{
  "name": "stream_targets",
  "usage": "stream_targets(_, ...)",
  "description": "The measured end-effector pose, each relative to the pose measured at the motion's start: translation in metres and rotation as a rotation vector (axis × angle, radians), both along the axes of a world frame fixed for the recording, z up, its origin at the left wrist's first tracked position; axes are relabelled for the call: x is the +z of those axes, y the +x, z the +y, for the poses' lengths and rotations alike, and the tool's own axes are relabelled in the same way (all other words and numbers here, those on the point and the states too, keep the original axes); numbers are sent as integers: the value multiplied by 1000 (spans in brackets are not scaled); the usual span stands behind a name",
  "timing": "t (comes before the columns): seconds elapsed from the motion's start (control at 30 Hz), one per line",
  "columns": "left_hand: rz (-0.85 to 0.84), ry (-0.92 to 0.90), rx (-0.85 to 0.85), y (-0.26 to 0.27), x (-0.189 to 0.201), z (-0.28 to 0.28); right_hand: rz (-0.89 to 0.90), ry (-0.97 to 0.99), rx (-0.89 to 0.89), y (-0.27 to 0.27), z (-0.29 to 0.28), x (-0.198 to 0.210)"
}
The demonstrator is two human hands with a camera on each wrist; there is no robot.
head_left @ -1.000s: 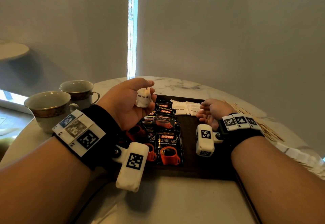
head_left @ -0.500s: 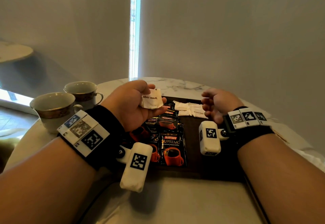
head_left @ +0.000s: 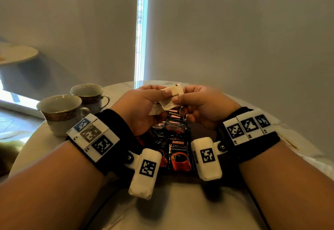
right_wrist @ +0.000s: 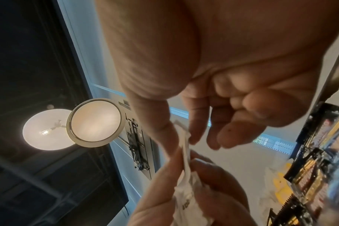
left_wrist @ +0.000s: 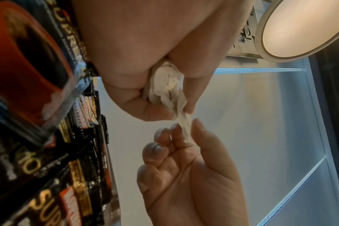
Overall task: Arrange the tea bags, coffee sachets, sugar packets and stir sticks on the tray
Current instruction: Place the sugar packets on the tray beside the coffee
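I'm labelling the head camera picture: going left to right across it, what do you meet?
Nearer teacup → farther teacup → left hand → sugar packet, pinched by both hands → right hand.

Readable print sits mostly on the black coffee sachets (head_left: 178, 150) lying on the tray. The nearest one reads "KOPIKO" in a red band, "SUPREMO" in gold below, then small white "Premium Instant Coffee" – above a pic of a red cup. Sachets behind it repeat "KOPIKO" on their top edges. From the left wrist cam, gold "SUPRE" fragments show on the sachets. The white sugar packet (head_left: 169, 97) shows part of a dark printed word, approx. "brown"; rest covered.
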State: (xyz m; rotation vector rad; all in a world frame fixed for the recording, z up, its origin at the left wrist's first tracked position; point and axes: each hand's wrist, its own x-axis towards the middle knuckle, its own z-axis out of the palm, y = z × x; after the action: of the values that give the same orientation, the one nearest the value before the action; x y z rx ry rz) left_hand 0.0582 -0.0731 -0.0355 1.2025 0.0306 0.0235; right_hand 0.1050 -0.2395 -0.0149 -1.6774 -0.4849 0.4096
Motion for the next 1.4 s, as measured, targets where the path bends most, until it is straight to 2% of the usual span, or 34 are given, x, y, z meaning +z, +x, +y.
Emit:
stream_targets(0.2, 37, -58, 5, -1, 3, -2, 12, 45, -116, 2, 4, -2)
stream_targets(0.4, 85, -91, 41, 0, 4, 0, 7, 192, -240, 6, 2, 2)
stream_targets(0.53, 116, -142, -19, 0, 2, 1, -18, 208, -212, 7, 4, -1)
stream_targets(0.67, 38, -69, -110, 0, 0, 2, -9, 217, -132, 4, 3, -2)
stream_targets(1.0, 2, -87, 2, -1, 3, -1, 8, 194, -140, 4, 1, -4)
stream_targets(1.13, 48, -88, 28, 3, 1, 0, 49, 260, -257, 19, -4, -8)
stream_targets(1.27, 75, -126, 79, 5, 2, 2, 130, 387, -466, 45, -18, -22)
stream_targets(1.4, 75, -143, 77, 6, 1, 3, 249, 333, -646, 65, -30, -43)
